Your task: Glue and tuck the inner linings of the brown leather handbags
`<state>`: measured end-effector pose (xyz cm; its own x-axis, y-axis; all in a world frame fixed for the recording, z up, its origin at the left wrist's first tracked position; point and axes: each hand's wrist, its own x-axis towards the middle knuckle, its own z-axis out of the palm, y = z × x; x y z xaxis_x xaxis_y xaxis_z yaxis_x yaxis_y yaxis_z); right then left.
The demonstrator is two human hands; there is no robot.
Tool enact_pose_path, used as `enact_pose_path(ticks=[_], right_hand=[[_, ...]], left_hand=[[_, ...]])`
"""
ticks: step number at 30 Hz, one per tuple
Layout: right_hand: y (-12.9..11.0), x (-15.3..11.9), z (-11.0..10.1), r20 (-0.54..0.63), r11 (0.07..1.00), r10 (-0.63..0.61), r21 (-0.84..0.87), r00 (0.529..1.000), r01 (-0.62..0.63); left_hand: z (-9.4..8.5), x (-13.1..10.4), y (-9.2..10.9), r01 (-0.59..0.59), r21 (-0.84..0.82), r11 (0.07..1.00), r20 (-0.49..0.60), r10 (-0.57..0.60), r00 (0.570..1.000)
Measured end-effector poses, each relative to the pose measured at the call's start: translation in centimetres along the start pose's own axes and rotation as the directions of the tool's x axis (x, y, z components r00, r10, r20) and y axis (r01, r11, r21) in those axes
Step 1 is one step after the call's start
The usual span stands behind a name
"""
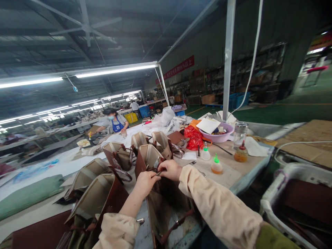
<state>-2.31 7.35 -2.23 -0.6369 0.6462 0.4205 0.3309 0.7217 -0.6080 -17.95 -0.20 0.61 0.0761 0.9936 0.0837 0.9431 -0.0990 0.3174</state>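
Both my hands meet at the top edge of a brown and olive bag (pixel 166 204) that stands at the table's near edge. My left hand (pixel 146 182) pinches the dark strip along that edge, fingertips pointing right. Close against it, my right hand (pixel 169 170) has its fingers closed on the same edge. The exact piece between the fingertips is too small to tell. Just beyond my hands is another brown bag with a beige lining (pixel 148 154). More open bags (pixel 97 190) stand to the left of my left hand.
Glue bottles with green tips (pixel 216 166), a red-tipped bottle (pixel 241 154), a glass jar (pixel 240 133), a purple basin (pixel 219 135) and a red plastic bag (pixel 193 137) lie to the right. A white crate (pixel 298 173) is at the lower right. A person in a blue apron (pixel 116 123) works across the table.
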Motion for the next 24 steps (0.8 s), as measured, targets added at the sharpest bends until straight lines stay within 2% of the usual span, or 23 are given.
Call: enact_pose_path(ticks=[5,14,19,24], right_hand=[[0.3,0.2,0.0,0.033,0.998,-0.034,-0.053,0.999,0.036],[0.7,0.3,0.2,0.031,0.994,-0.041,-0.104,0.999,0.044],[0.7,0.4,0.2,0.045,0.990,-0.055,-0.124,0.997,0.060],[0.6,0.4,0.1,0.058,0.990,-0.049,-0.130,0.997,0.056]], left_hand=[[0.3,0.1,-0.2,-0.020,0.033,0.999,-0.025,0.021,0.999],[0.6,0.1,-0.1,-0.035,0.223,0.974,-0.055,0.048,0.997],[1.0,0.1,-0.3,-0.062,0.179,0.982,-0.076,0.076,0.994],[1.2,0.3,-0.5,-0.091,0.011,0.996,-0.065,0.091,0.994]])
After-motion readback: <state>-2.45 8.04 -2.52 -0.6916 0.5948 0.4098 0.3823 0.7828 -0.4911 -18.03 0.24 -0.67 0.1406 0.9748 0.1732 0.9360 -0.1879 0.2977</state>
